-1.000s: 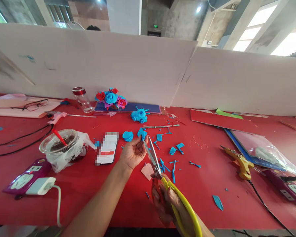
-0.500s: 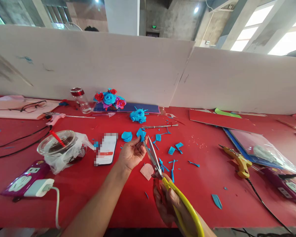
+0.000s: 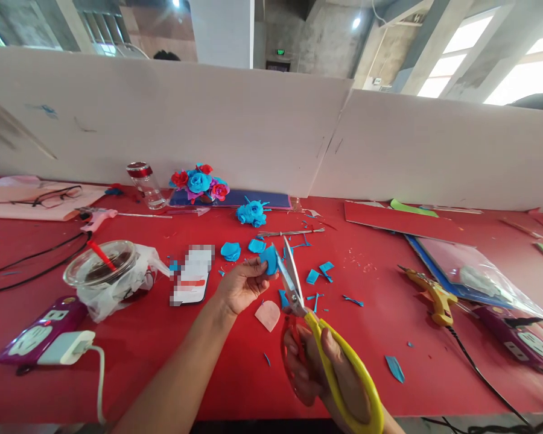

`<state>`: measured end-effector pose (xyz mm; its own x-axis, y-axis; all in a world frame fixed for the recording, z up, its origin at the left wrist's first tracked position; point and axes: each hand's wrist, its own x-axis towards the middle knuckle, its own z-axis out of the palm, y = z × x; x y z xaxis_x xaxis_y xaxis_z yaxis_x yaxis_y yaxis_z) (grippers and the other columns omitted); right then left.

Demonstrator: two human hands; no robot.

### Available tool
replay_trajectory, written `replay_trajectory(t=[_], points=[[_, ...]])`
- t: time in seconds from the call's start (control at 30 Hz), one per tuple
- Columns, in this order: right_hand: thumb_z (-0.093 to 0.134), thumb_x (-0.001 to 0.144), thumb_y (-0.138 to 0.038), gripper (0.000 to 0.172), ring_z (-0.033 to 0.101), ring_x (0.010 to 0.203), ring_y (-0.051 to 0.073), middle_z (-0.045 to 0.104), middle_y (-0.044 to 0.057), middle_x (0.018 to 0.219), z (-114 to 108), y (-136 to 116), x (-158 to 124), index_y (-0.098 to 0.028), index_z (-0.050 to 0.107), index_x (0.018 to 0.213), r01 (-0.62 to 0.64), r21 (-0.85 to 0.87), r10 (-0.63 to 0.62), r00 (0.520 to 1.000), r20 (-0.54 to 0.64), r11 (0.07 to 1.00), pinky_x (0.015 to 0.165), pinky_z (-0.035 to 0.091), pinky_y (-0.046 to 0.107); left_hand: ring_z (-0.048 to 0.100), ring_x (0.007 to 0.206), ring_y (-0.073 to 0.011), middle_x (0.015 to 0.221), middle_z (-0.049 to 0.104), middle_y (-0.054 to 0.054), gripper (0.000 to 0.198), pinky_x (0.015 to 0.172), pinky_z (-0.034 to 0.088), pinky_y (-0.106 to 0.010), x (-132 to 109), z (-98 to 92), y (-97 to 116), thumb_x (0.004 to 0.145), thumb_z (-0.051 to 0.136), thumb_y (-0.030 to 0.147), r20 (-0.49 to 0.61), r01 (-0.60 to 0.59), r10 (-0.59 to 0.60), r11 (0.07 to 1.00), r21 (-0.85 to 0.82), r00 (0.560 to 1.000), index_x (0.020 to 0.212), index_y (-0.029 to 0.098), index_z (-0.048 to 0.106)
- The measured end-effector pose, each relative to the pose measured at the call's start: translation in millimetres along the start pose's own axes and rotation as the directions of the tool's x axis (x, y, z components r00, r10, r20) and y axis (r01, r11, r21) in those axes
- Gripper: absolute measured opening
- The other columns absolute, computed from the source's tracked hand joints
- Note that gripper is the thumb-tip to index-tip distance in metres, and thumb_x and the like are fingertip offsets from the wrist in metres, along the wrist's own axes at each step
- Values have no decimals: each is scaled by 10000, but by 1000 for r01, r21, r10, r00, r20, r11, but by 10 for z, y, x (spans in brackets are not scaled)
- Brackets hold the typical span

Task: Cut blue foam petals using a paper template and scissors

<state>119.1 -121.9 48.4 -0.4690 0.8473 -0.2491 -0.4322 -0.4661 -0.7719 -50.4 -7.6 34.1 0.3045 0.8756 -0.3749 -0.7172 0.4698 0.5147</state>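
Between the thumb and fingers of my left hand (image 3: 244,284) is a small piece of blue paper (image 3: 269,259), its upper edge rounded. My right hand (image 3: 317,361) grips scissors (image 3: 314,322) with yellow handles; the blades are parted and point up beside the paper's right edge. Below the blades lies a pink petal-shaped paper piece (image 3: 267,316). Stacked blue petals (image 3: 230,251) and another blue piece (image 3: 256,245) rest on the red table just beyond my left hand. Blue paper scraps (image 3: 313,276) are scattered to the right of the blades.
Blue paper flowers (image 3: 252,213) and a mixed bouquet (image 3: 200,182) stand at the back, near a glass bottle (image 3: 147,185). On the left are a phone (image 3: 193,274), a cup (image 3: 102,265) and a power strip (image 3: 40,334). A yellow glue gun (image 3: 432,294) lies right.
My left hand has brought the blue piece a little right and lower, and its rounded edge now shows. The scissors have shifted slightly right, blades parted wider. The whole view has moved slightly.
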Motion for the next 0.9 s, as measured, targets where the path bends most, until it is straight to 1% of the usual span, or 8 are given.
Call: replay_trajectory(t=[0.17,0.3,0.4,0.5,0.63,0.7,0.8,0.9], points=[[429,754,-773,580,220,401,40,388,-49,577,-54,-159,17,-197,487,765,3,-3,-3,999,46,1000,396,201,209,686,619,-150,748,720,-111,127,487,485,-170,21,-39,-12,774,589,19,28,5,-6,1000,29,1000,703,111,642],[449,762,-752,556,231,410,43,420,-37,614,-20,-237,-12,-199,499,797,62,-64,-62,998,-2,996,395,209,211,679,611,-142,749,717,-103,115,504,491,-178,40,-63,-11,780,591,37,57,11,-12,1000,25,998,703,110,636],[448,751,-765,566,252,404,45,429,-37,619,-77,-240,-35,-207,501,833,36,-116,-41,998,-39,993,386,226,208,667,607,-131,739,711,-90,97,508,483,-176,42,-60,-8,765,603,31,78,9,-11,999,31,997,718,109,638],[536,722,-739,567,252,403,41,424,-55,622,-259,-266,-61,-229,513,971,-12,-247,-30,985,-168,969,390,255,201,648,592,-117,726,702,-67,90,494,461,-168,50,-43,-13,729,640,35,70,-10,9,1000,13,998,718,124,634],[672,717,-608,578,287,444,56,404,-71,616,-469,-362,-96,-275,471,1144,-23,-459,-182,899,-398,888,387,251,173,625,570,-92,667,663,-3,146,457,406,-144,66,0,-35,645,727,59,-34,-163,166,983,86,985,727,146,643],[587,746,-669,537,256,417,55,379,-81,581,-474,-379,-97,-262,479,1079,-27,-432,-157,910,-385,901,366,253,175,612,574,-82,676,652,10,186,472,406,-149,66,24,-50,608,761,90,-46,-241,252,954,178,967,751,150,658],[424,769,-763,546,229,372,46,390,-79,561,-398,-306,-68,-237,463,909,-44,-305,-43,961,-274,951,342,272,191,516,513,-44,604,587,42,153,489,387,-159,54,44,-68,610,770,165,-49,-371,405,874,314,913,719,156,664],[465,775,-733,507,243,364,40,392,-80,564,-339,-124,-31,-234,445,860,-32,-291,-34,975,-219,956,343,277,186,486,534,-48,620,573,42,113,524,397,-176,37,29,-80,649,725,190,-83,-512,632,692,510,771,758,175,699]])
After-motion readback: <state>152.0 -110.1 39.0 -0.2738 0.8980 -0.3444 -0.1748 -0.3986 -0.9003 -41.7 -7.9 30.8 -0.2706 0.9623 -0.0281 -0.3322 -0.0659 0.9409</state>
